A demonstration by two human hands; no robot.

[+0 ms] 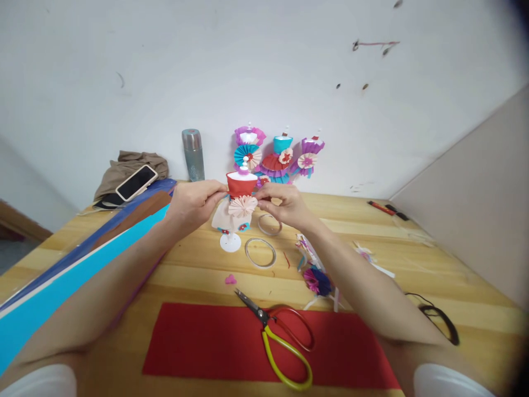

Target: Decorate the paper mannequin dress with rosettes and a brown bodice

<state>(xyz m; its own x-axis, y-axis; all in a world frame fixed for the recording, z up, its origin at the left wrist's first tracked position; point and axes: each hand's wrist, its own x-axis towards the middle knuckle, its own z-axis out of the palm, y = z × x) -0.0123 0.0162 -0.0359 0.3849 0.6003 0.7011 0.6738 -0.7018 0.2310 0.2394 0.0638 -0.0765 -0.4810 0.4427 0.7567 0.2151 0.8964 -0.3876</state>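
A small white dress form (247, 176) wears a red paper top (242, 186), a pale pink pleated rosette (243, 205) and a whitish skirt (220, 216) with blue and red trims. Its round white base (230, 242) is over the table. My left hand (194, 207) pinches the left side of the red top at the waist. On the other side, my right hand (285, 203) has thumb and forefinger closed at the waist's right edge, beside the rosette. What lies between the fingertips is too small to make out.
Scissors (264, 320) lie on red paper (198, 342) in front. Tape rings (260, 253), paper scraps (317, 281) and a black loop (444, 325) are on the table (198, 275). Behind stand three dressed forms (283, 144) and a bottle (193, 155); a phone (137, 183) and blue paper (95, 275) are left.
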